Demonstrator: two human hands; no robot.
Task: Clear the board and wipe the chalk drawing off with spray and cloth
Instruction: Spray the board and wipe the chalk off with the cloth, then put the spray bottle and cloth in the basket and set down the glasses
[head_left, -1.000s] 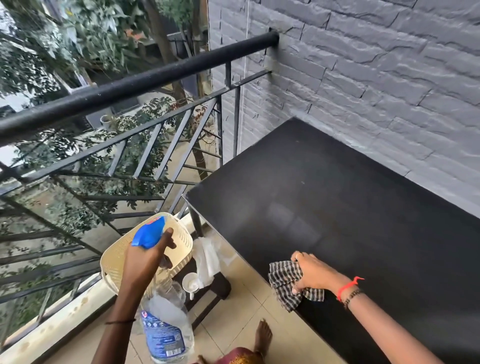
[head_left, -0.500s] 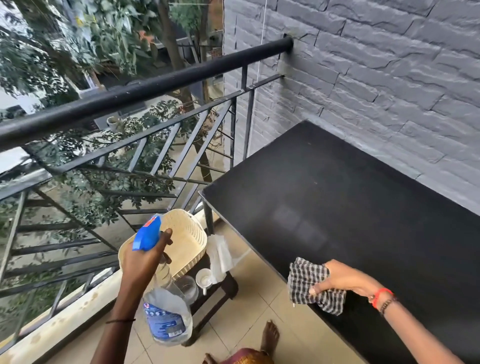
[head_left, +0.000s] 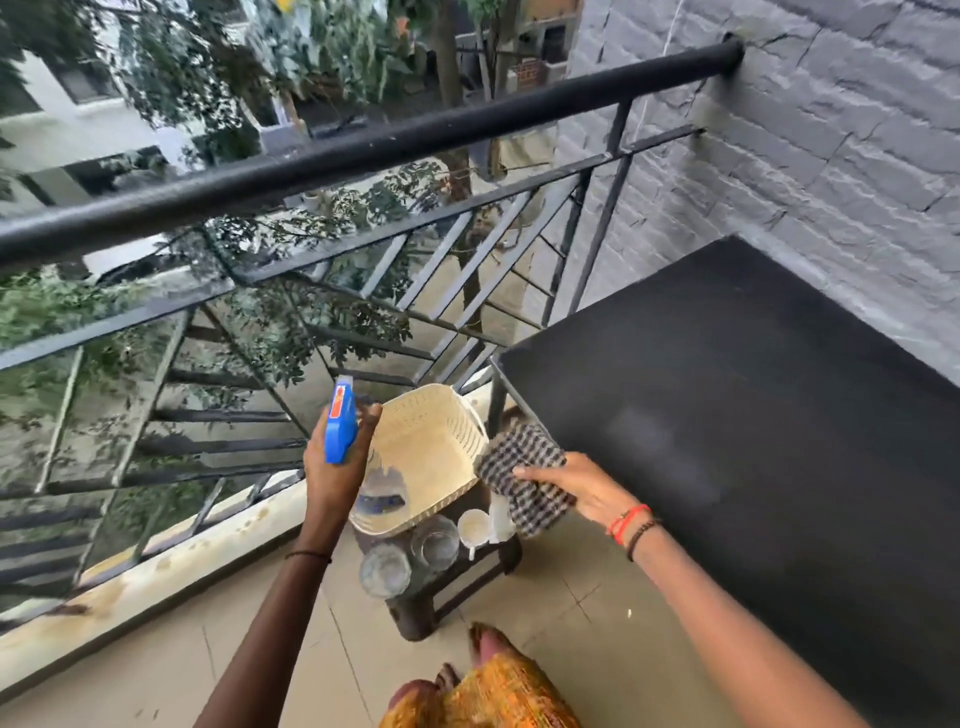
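Note:
The black board (head_left: 753, 415) lies flat on the right against the grey wall, with no drawing visible on it. My left hand (head_left: 332, 467) grips a spray bottle (head_left: 340, 428) by its blue trigger head, its clear body hanging over the cream basket (head_left: 431, 441). My right hand (head_left: 566, 486) holds a black-and-white checked cloth (head_left: 524, 475) in the air just off the board's left edge, beside the basket.
The basket sits on a low dark stool (head_left: 447, 587) with two glasses (head_left: 410, 556) and a small white cup (head_left: 474, 527). A black railing (head_left: 322, 161) borders the left. A grey brick wall (head_left: 841, 156) backs the board. My feet (head_left: 483, 644) stand on the tiled floor.
My right hand lifted the cloth off the board's near edge and carried it left toward the basket. My view swung left; the bottle now hangs over the basket.

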